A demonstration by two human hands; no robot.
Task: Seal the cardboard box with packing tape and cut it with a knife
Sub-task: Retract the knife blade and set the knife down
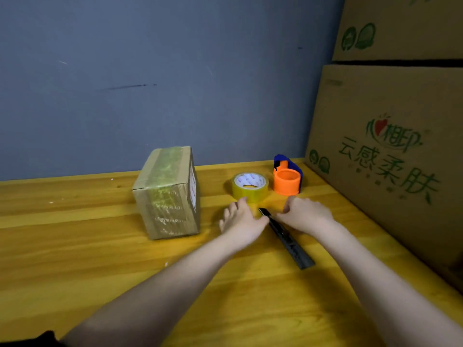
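The surface (pixel 75 246) carries a taped box (pixel 166 194) toward its far edge. Right of it sit the tape (pixel 250 187) and a dispenser (pixel 287 179). The knife (pixel 288 240) lies between both hands: left hand (pixel 241 217) loosely spread, fingertips touching the tape; right hand (pixel 304 214) curled, empty.

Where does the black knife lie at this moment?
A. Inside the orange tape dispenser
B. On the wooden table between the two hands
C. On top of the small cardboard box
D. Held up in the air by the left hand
B: the black knife lies flat on the wooden table, between the left hand and the right hand.
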